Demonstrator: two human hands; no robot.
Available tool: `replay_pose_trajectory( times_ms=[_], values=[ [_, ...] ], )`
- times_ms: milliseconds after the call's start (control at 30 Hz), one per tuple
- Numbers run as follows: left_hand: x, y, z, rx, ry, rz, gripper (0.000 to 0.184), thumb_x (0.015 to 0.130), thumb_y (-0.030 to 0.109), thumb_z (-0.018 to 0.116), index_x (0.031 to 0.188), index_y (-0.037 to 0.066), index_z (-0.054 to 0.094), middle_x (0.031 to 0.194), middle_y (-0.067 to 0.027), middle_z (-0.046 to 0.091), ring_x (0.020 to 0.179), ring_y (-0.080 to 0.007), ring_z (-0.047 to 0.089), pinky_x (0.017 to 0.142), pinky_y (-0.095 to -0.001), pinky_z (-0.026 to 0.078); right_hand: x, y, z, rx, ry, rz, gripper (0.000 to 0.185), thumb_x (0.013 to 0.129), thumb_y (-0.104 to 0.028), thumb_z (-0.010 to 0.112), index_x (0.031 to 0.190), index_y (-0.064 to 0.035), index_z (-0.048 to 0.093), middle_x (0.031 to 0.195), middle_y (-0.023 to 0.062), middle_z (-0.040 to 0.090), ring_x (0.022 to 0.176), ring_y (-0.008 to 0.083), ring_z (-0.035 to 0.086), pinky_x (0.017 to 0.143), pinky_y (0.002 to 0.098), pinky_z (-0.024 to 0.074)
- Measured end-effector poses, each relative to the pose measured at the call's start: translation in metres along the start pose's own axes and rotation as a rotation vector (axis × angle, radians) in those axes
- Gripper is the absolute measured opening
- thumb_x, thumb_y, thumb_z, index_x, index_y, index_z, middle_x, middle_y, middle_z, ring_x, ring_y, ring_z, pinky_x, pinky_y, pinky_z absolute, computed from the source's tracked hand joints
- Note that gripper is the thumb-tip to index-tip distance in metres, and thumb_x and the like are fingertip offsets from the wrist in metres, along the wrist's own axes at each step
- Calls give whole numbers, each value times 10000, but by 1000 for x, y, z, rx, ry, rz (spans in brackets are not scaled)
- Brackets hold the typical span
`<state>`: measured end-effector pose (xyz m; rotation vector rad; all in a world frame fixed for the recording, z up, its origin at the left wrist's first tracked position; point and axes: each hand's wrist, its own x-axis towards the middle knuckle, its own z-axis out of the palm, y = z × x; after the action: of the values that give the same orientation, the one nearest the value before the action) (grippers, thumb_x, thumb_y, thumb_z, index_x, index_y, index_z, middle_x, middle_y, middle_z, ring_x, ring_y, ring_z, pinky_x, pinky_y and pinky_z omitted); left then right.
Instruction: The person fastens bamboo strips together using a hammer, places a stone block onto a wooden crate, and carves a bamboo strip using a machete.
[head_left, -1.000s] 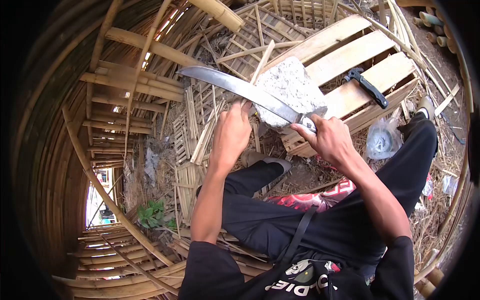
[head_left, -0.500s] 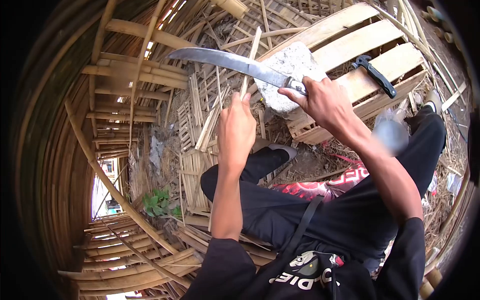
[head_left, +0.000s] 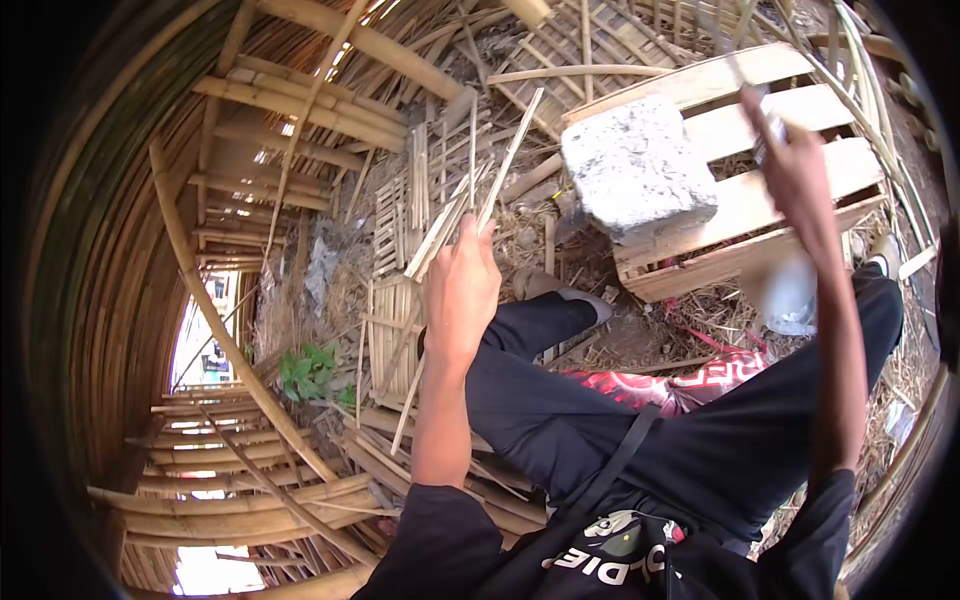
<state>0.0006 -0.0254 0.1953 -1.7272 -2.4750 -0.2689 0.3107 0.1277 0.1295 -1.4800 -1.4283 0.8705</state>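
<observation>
My left hand (head_left: 463, 295) is closed around a thin split bamboo strip (head_left: 514, 152), which points up and away from the fist. A second narrow strip (head_left: 473, 150) rises beside it; whether it is also gripped I cannot tell. Off to the right, my right hand (head_left: 797, 175) is raised over the slatted wooden crate, wrapped round the handle of a machete. The machete blade (head_left: 736, 68) points away from me and is smeared by motion. A rough whitish concrete block (head_left: 640, 165) rests on the crate's left end, between my hands.
The wooden crate (head_left: 750, 255) stands ahead on straw-strewn ground. Bamboo slat panels and loose strips lie left of it. A bamboo wall (head_left: 110, 300) curves along the left side, near a small green plant (head_left: 307, 373). My dark-trousered legs (head_left: 560, 400) are folded below.
The machete has swung away from the bamboo strip, up and right, with my right hand. My left hand still grips bamboo. The view has shifted slightly, and the hammer on the crate no longer shows.
</observation>
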Motion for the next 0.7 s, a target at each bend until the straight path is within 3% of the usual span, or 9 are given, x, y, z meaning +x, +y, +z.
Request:
replay_pose_trajectory(
  times_ms=[33, 67, 133, 200, 300, 433, 500, 633, 700],
  values=[
    [3, 6, 1, 34, -31, -4, 297, 1056, 269, 476, 1031, 10, 620, 656, -266, 620, 685, -486, 634, 596, -565, 478, -22, 7, 8, -43, -57, 45, 722, 948, -671, 545, 870, 24, 723, 520, -18, 480, 439, 83, 417, 389, 288, 316],
    [6, 8, 4, 30, -36, 58, 336, 1059, 291, 467, 991, -7, 607, 652, -275, 622, 662, -484, 639, 581, -560, 492, -45, 8, 18, -35, -106, -87, 604, 972, -568, 594, 1060, 10, 749, 521, 15, 513, 433, 106, 411, 435, 323, 353],
    [9, 20, 11, 98, -30, 88, 319, 1053, 294, 485, 1033, 7, 622, 671, -272, 624, 685, -484, 637, 596, -557, 483, -88, -20, 22, 45, -313, -108, 576, 952, -546, 636, 1011, 18, 740, 490, 65, 524, 422, 156, 457, 466, 362, 396],
    [10, 36, 12, 176, -36, 105, 282, 1031, 267, 523, 1056, 15, 647, 722, -277, 639, 736, -484, 639, 635, -565, 486, -106, -27, 29, -53, -427, -200, 631, 924, -598, 631, 940, 28, 711, 530, 182, 600, 498, 328, 657, 536, 445, 540],
    [7, 40, 17, 115, 3, 207, 273, 1016, 233, 532, 1015, -13, 649, 738, -279, 644, 746, -489, 635, 644, -564, 483, -123, -25, 49, -218, -479, -305, 675, 923, -641, 591, 815, 23, 646, 524, 214, 589, 565, 419, 668, 552, 490, 554],
    [-1, 50, 16, 98, 37, 272, 252, 999, 199, 542, 907, -18, 630, 678, -255, 657, 682, -443, 677, 621, -532, 532, -117, -8, 54, -219, -345, -310, 715, 934, -654, 561, 755, 35, 624, 512, 217, 576, 557, 426, 661, 558, 502, 554],
    [-16, 59, 11, 143, 23, 267, 272, 1024, 224, 523, 927, -15, 610, 684, -246, 663, 687, -436, 682, 613, -530, 532, -91, 0, 49, -236, -309, -108, 737, 945, -647, 552, 734, 53, 642, 494, 204, 566, 520, 388, 653, 543, 484, 541],
    [-21, 61, 15, 187, -30, 303, 260, 1042, 241, 504, 979, -1, 574, 673, -236, 660, 669, -417, 688, 588, -518, 536, -63, 4, 35, -139, -226, -185, 765, 968, -628, 535, 701, 81, 648, 466, 171, 552, 470, 310, 630, 531, 436, 511],
    [-21, 62, 16, 153, -34, 228, 276, 1029, 241, 531, 1003, 0, 663, 659, -257, 628, 645, -441, 650, 581, -527, 489, -62, -5, 29, -120, -269, -100, 749, 967, -616, 548, 733, 86, 665, 474, 181, 556, 474, 316, 633, 530, 445, 511]
  ],
)
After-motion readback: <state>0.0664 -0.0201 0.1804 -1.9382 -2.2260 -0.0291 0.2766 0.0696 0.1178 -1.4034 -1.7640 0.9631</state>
